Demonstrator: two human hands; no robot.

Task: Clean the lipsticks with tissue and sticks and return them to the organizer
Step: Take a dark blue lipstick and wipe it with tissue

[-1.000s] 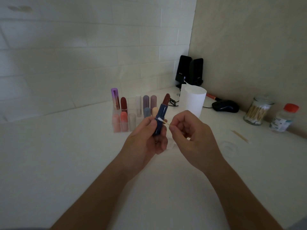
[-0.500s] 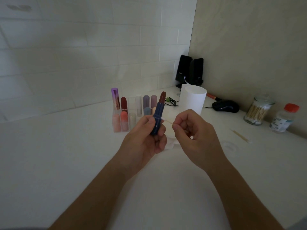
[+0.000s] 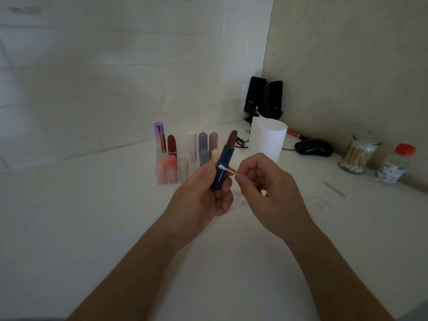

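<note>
My left hand (image 3: pixel 203 195) grips an uncapped lipstick (image 3: pixel 223 163) with a dark blue tube and a dark red bullet, held upright and tilted a little right. My right hand (image 3: pixel 266 188) pinches a cotton swab (image 3: pixel 228 169) by its wooden stick. The swab's white tip touches the blue tube just above my left thumb. Behind my hands stands a clear organizer (image 3: pixel 181 144) with several capped lipsticks in purple, red, pink, white and grey. A crumpled tissue (image 3: pixel 238 200) lies on the counter, mostly hidden behind my hands.
A white tissue roll (image 3: pixel 269 141) stands behind my right hand. Two black speakers (image 3: pixel 264 98) fill the corner, with a black mouse (image 3: pixel 313 147) nearby. A glass jar of cotton swabs (image 3: pixel 357 154), a red-capped bottle (image 3: pixel 396 164), a loose stick (image 3: pixel 334 188) and a clear lid (image 3: pixel 318 203) are at right.
The lipstick rose and straightened half a second ago with the swab behind it. Now it is tilted right again, and the swab tip is back on the front of the blue tube.
</note>
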